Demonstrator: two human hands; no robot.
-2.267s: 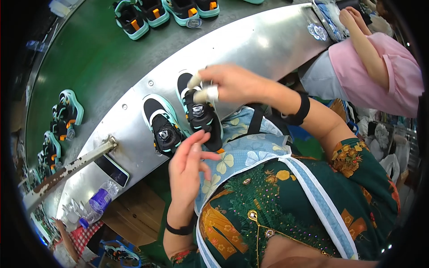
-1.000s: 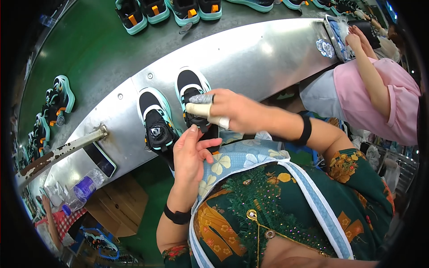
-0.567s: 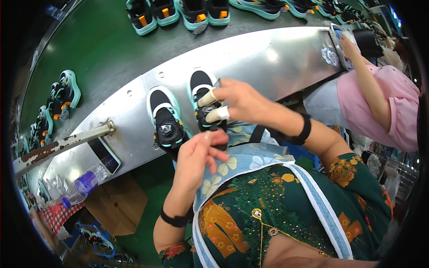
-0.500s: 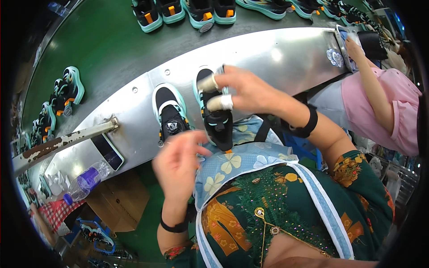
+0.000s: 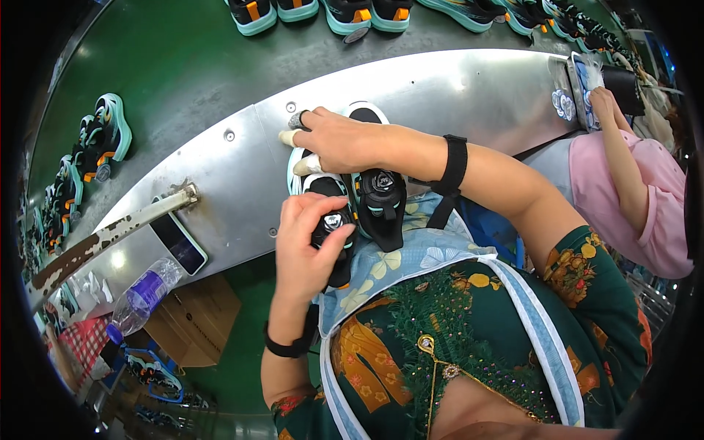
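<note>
Two black sneakers with mint soles and round dials lie side by side on the metal ledge, close to my apron. My left hand (image 5: 304, 235) grips the left sneaker (image 5: 317, 189), thumb and forefinger curved around its dial (image 5: 334, 221). My right hand (image 5: 339, 143) reaches across from the right and holds the far end of that same sneaker, hiding much of it. Pale finger covers sit on its thumb and a finger, and a grey band is around another finger. Under my right wrist, the right sneaker (image 5: 381, 209) stands untouched by fingers.
A rusty metal bar (image 5: 110, 231) juts over the ledge (image 5: 242, 176) at left, beside a phone (image 5: 180, 242) and a plastic bottle (image 5: 147, 295). Several sneakers (image 5: 345, 16) stand on the green belt (image 5: 183, 66). A person in pink (image 5: 616, 176) works at right.
My right hand has moved left from the right sneaker onto the left one. My left hand has come onto the left sneaker's dial area. Both sneakers have shifted right.
</note>
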